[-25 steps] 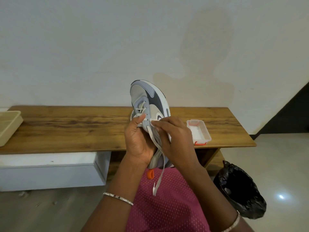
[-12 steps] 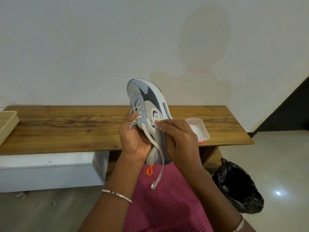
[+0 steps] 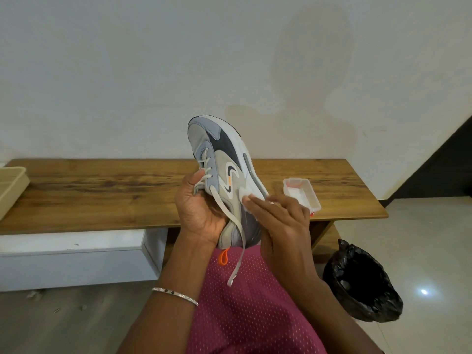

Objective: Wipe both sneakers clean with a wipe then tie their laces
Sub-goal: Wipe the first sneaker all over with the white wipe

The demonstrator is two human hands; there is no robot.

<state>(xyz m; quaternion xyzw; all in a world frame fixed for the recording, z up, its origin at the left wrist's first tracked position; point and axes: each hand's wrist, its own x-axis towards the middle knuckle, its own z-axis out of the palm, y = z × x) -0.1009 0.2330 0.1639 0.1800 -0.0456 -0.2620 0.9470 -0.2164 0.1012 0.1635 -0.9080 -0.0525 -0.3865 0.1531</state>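
Wooden bench (image 3: 102,190) behind, sneaker (image 3: 224,159) toe-up gripped by left hand (image 3: 199,213), right hand (image 3: 281,226) straight-fingered, pressing wipe (image 3: 242,196) on its side

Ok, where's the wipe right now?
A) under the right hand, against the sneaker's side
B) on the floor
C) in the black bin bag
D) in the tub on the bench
A: the right hand presses the white wipe against the side of the sneaker that the left hand grips.
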